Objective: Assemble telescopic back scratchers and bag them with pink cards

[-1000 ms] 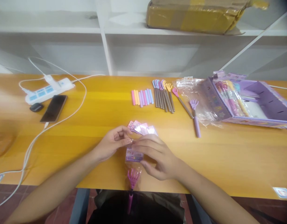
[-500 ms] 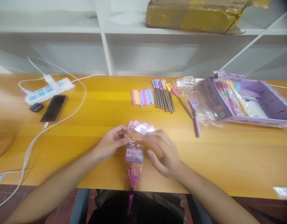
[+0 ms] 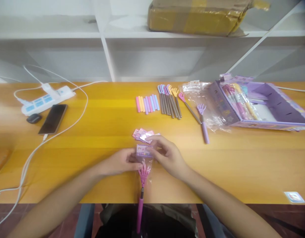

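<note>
Here — the purple card (image 3: 143, 150) lies between fingers (image 3: 159, 155).

Left grip (image 3: 121, 162) holds the bagged pink scratcher (image 3: 143, 178); right grip (image 3: 170, 157) touches its card (image 3: 141, 150).

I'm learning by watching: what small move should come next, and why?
Probably slide the pink scratcher away from the body: its handle juts past the near edge of the table. The left hand is at its claw and the right hand at the purple card, so both seem well placed to guide it.
</note>
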Motion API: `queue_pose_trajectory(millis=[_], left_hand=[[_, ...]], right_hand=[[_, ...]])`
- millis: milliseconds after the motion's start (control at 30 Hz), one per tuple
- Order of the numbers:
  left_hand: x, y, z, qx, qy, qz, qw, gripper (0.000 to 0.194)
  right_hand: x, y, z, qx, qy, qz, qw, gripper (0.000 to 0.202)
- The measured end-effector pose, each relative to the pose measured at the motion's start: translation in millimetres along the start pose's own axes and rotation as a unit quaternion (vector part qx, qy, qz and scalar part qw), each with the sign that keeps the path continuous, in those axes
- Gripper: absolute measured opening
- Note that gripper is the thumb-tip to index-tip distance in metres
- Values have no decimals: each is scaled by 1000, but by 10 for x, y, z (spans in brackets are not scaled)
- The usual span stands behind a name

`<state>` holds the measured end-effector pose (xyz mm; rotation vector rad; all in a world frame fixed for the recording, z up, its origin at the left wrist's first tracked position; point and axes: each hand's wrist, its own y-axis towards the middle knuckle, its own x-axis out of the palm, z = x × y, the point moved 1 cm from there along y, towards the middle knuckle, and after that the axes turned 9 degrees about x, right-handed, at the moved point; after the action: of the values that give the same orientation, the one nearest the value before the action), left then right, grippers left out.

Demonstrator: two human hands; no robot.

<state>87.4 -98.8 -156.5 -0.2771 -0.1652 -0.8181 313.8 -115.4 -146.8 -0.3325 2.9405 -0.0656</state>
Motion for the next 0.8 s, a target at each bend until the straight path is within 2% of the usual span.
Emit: queue_pose_trajectory(millis=[67, 167, 267, 400, 533, 667, 800], left_hand=[[17, 12, -44, -6, 2, 1, 1000, 47], [11, 23, -41, 14, 3, 44, 999, 44], [-16, 21, -15, 22, 15, 69, 997, 40], [-25, 15, -18, 23, 15, 67, 997, 43], [11, 15, -16, 41, -3, 56, 998, 43], [44, 2, -23, 30, -4, 33, 999, 40], [57, -10, -28, 10, 22, 25, 999, 47]], right_hand=[[-30, 20, -5, -43, -49, 8, 998, 18], [-44, 28, -20, -101, -96, 3, 990, 15], [-46, 28, -28, -130, -107, 1, 986, 14], [-54, 28, -43, -152, -116, -5, 982, 13], [-53, 5, -83, -148, -120, -19, 981, 8], [-21, -21, -107, -128, -102, -49, 985, 17], [19, -23, -49, -90, -102, -51, 989, 25]])
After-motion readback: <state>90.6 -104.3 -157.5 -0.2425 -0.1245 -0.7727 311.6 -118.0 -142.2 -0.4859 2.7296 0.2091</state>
